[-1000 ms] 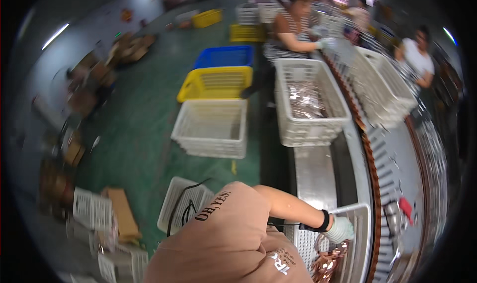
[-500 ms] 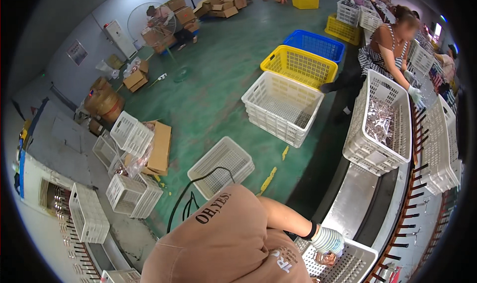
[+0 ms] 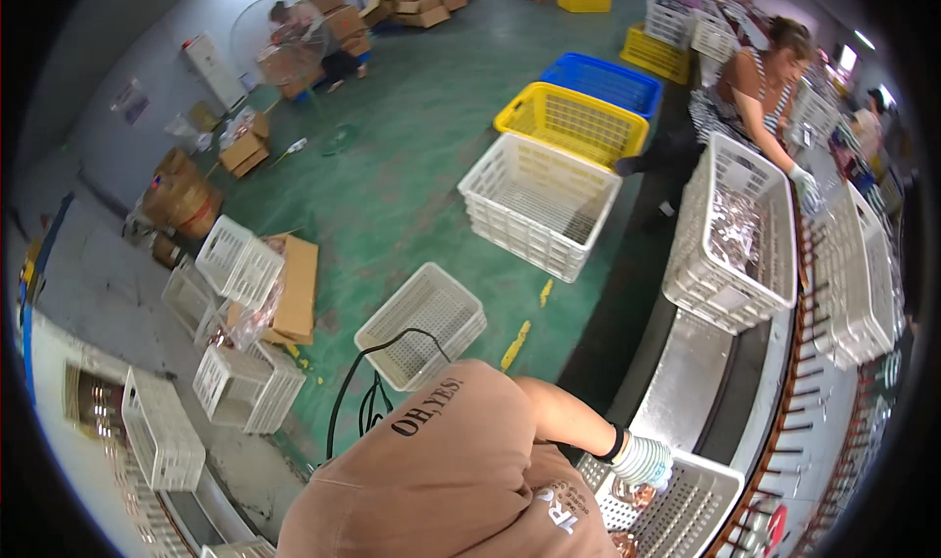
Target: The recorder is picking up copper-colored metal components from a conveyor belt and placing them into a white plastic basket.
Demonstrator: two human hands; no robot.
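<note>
My left hand (image 3: pixel 644 463), in a white-and-green striped knit glove with a black band at the wrist, reaches into a white perforated plastic basket (image 3: pixel 722 480) at the lower right. Its fingers curl downward around shiny copper-coloured metal pieces (image 3: pixel 632 493), whose exact kind is too small to tell. More copper-coloured pieces (image 3: pixel 623 538) lie lower in the same basket, partly hidden by my brown shirt. My right hand is out of view.
A metal conveyor (image 3: pixel 670 374) curves up the right side past a white crate (image 3: pixel 733 283) of shiny parts. A gloved co-worker (image 3: pixel 760 82) leans there. White (image 3: pixel 537 227), yellow (image 3: pixel 573 126) and blue crates (image 3: pixel 603 85) stand on the green floor. A black cable (image 3: pixel 340 391) loops beside me.
My view has shifted slightly, so the surroundings sit farther left and higher. My left hand stays in the basket at the copper-coloured pieces. The co-worker's head and arm have moved a little.
</note>
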